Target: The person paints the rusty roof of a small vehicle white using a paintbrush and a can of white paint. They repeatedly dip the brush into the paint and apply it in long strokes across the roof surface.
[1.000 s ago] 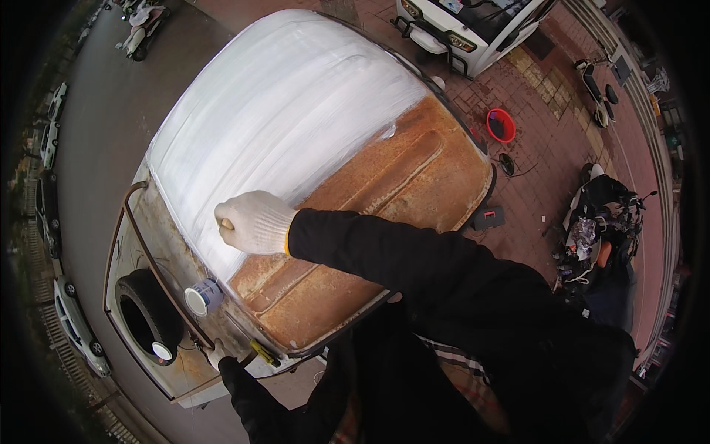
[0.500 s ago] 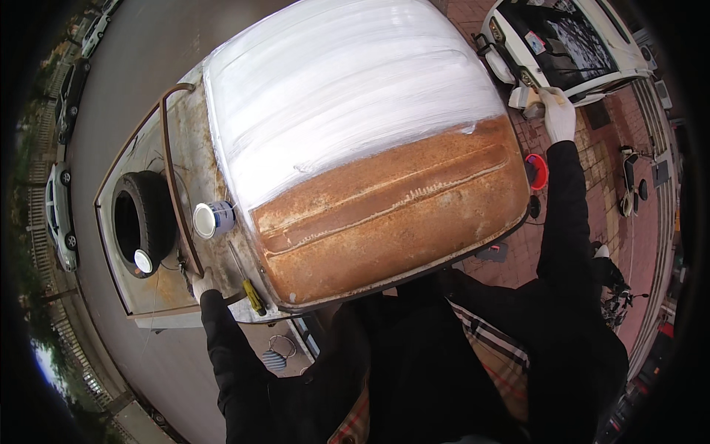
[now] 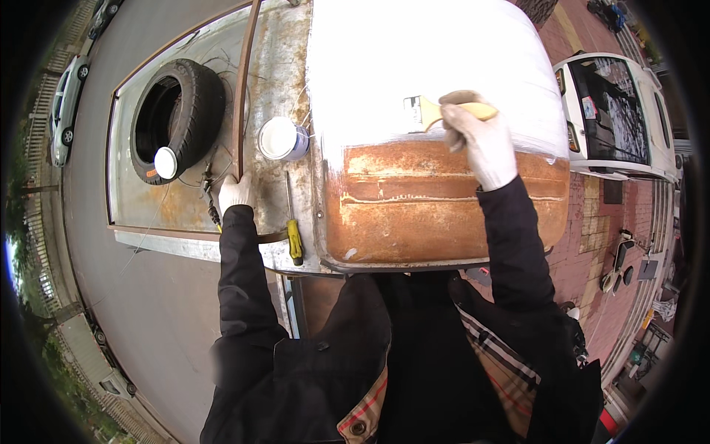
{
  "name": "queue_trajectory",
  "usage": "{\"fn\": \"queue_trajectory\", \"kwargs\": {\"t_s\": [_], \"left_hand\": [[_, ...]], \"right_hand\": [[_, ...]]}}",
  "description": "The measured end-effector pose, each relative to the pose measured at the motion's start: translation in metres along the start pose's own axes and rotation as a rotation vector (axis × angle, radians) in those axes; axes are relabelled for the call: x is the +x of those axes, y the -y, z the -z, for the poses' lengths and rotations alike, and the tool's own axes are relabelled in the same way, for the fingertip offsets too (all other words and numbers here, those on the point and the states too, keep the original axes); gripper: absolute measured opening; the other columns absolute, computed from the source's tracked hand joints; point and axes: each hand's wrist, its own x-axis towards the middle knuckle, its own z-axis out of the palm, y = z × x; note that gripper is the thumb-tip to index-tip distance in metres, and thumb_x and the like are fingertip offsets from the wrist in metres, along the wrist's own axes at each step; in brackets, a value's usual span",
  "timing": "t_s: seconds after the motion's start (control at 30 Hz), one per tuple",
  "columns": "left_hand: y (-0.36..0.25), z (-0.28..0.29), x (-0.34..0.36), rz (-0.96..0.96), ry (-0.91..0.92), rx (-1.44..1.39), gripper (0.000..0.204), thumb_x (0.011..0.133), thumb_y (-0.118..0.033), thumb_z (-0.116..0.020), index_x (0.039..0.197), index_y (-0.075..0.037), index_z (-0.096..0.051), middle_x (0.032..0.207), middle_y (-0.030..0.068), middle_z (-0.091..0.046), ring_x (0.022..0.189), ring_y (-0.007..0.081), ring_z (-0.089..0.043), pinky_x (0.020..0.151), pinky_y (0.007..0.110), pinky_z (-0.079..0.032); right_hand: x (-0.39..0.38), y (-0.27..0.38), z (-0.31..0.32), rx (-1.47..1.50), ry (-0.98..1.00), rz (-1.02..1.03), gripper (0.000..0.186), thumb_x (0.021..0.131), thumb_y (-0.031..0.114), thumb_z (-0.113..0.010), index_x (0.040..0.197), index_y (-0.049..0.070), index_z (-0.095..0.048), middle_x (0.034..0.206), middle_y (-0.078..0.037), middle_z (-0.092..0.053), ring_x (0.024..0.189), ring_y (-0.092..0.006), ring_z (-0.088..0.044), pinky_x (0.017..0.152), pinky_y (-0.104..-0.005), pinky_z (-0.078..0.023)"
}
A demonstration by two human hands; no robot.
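Note:
My right hand (image 3: 484, 146), in a white glove, holds a flat paintbrush (image 3: 430, 113) by its yellow handle, with the bristles pointing left. The brush is over a vehicle roof, near where white paint (image 3: 414, 52) meets bare rusty brown metal (image 3: 436, 218). Whether the bristles touch the roof I cannot tell. My gloved left hand (image 3: 235, 192) is closed around the lower end of a brown metal rail (image 3: 243, 96). To the right of that rail stands an open can of white paint (image 3: 279, 139). A screwdriver (image 3: 295, 240) with a yellow handle lies below the can.
Left of the rail, a black tyre (image 3: 204, 103) lies in the rusty truck bed, with a round white lid (image 3: 166, 163) on its edge. Cables (image 3: 211, 200) run beside my left hand. A white vehicle (image 3: 617, 111) is parked on red paving at the right.
My right hand has brought the brush leftward from beyond the roof's right edge to over the roof. The view has shifted and turned. My left hand stays on the rail.

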Motion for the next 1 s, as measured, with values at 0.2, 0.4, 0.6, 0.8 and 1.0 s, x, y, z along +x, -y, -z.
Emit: {"fn": "queue_trajectory", "kwargs": {"t_s": [0.2,0.4,0.6,0.8,1.0], "left_hand": [[-0.018,0.008,-0.018,0.070,-0.018,0.043,0.053,0.093,-0.051,-0.066,0.101,0.001,-0.073,0.102,0.0314,-0.074,0.104,0.0478,-0.073,0.094,0.050,-0.056],[-0.026,0.014,-0.023,0.116,0.019,0.078,0.053,0.095,-0.052,-0.063,0.109,-0.002,-0.074,0.109,0.0290,-0.076,0.109,0.0466,-0.072,0.098,0.050,-0.055],[-0.028,0.016,-0.025,0.118,0.013,0.043,0.051,0.095,-0.051,-0.063,0.107,-0.002,-0.073,0.108,0.0291,-0.076,0.109,0.0471,-0.072,0.098,0.051,-0.055],[-0.028,0.016,-0.026,0.111,0.005,0.018,0.050,0.095,-0.051,-0.063,0.106,-0.002,-0.073,0.107,0.0287,-0.076,0.108,0.0470,-0.072,0.098,0.051,-0.055],[-0.020,0.011,-0.025,0.086,-0.012,0.038,0.050,0.095,-0.051,-0.063,0.104,-0.003,-0.072,0.105,0.0288,-0.076,0.107,0.0466,-0.072,0.097,0.051,-0.055]], "right_hand": [[0.025,-0.018,-0.131,-0.176,0.086,0.013,0.022,0.100,0.018,-0.068,0.110,0.001,-0.077,0.085,-0.009,-0.076,0.073,-0.0141,-0.071,0.069,-0.0297,-0.055],[0.046,-0.028,-0.164,-0.288,0.097,0.012,0.025,0.099,0.023,-0.066,0.108,0.004,-0.080,0.079,-0.009,-0.077,0.080,-0.0157,-0.078,0.075,-0.0326,-0.059],[0.058,-0.060,-0.207,-0.837,0.105,0.267,0.029,0.095,0.035,-0.067,0.093,0.007,-0.076,0.086,-0.018,-0.077,0.083,-0.0380,-0.075,0.082,-0.0459,-0.059],[0.056,-0.059,-0.204,-0.984,0.180,0.241,0.030,0.097,0.035,-0.067,0.101,0.005,-0.072,0.083,-0.015,-0.076,0.080,-0.0317,-0.075,0.079,-0.0425,-0.060],[0.050,-0.030,-0.086,-0.694,0.001,0.011,0.033,0.104,0.032,-0.064,0.098,0.001,-0.074,0.078,-0.005,-0.074,0.069,-0.0146,-0.070,0.064,-0.0319,-0.055]]}}
